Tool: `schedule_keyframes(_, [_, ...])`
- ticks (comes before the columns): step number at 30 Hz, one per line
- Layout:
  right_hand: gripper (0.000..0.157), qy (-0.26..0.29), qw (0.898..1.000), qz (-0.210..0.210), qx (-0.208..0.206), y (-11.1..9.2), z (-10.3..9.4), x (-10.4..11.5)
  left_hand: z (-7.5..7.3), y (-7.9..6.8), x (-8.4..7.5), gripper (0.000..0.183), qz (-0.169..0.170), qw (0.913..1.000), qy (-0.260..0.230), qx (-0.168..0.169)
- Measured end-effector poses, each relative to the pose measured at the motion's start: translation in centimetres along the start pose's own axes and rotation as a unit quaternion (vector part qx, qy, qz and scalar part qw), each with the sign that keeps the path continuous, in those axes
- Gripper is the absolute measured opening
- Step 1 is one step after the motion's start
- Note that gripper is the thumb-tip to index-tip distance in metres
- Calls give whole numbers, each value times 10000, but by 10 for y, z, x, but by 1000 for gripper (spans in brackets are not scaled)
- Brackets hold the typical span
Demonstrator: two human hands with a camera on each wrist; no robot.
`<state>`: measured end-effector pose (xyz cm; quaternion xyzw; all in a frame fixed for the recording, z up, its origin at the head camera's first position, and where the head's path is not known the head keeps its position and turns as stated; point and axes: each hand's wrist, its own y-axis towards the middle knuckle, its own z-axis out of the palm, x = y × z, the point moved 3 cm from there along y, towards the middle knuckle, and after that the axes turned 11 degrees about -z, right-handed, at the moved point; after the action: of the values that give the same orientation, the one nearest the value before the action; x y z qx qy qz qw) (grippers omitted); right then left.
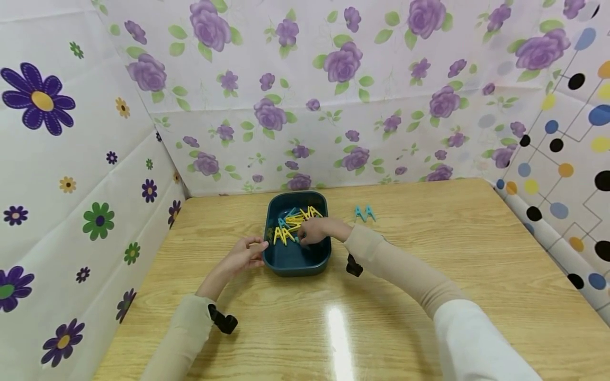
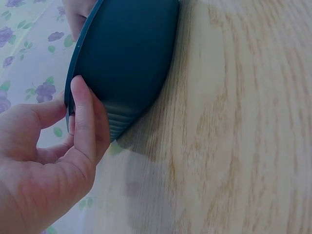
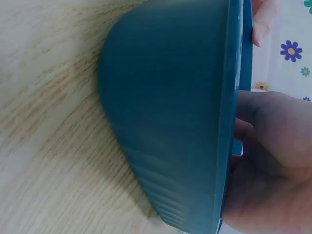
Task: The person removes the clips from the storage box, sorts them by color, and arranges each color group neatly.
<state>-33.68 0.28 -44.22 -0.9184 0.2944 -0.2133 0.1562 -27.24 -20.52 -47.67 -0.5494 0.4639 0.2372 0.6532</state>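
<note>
A dark teal plastic bin stands on the table. My left hand holds its left rim, thumb at the edge and fingers against the outer wall. My right hand reaches over the right rim into the bin, fingers curled. A bit of blue clothespin shows at the right fingers; most of it is hidden by the hand and the bin wall. Inside the bin, several yellow clothespins lie with blue clothespins toward the back and left.
Two blue clothespins lie side by side on the wooden table, right of the bin. Flowered cloth hangs behind the table, with patterned cloth on both sides. A black wrist camera is strapped to the left sleeve.
</note>
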Motion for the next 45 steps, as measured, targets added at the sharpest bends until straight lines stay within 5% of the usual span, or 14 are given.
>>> schedule_keyframes(7, [24,-40,9957,562,-730,1,7,3,1,0,1,22,-39,10000,-5,-47])
schedule_keyframes(13, [22,-566,9917,1003,-577,3,14,5,0,2,2,21,-83,9998,-152,-33])
schedule_keyframes(20, [23,-53,9900,617,-1264,-6,3,1,-1,3,1,22,-70,9998,-155,34])
schedule_keyframes(23, [14,149,9832,376,-1780,-14,-5,0,-2,2,1,34,-72,9999,-73,28])
schedule_keyframes(27, [22,327,9732,209,-2269,-26,-12,-3,-3,1,-1,56,-49,10000,-14,25])
schedule_keyframes(32, [23,601,9644,242,-2562,-36,-13,-12,-2,1,-3,66,-8,9999,-97,68])
schedule_keyframes(36, [20,902,9520,179,-2918,-40,-11,-20,-2,1,-3,69,138,9997,-127,153])
schedule_keyframes(41, [25,1337,9248,45,-3561,-48,-10,-27,-1,-1,-4,75,366,9987,-119,334])
schedule_keyframes(45, [22,1573,9005,-11,-4055,-58,-10,-30,-2,0,-4,69,195,9997,-54,118])
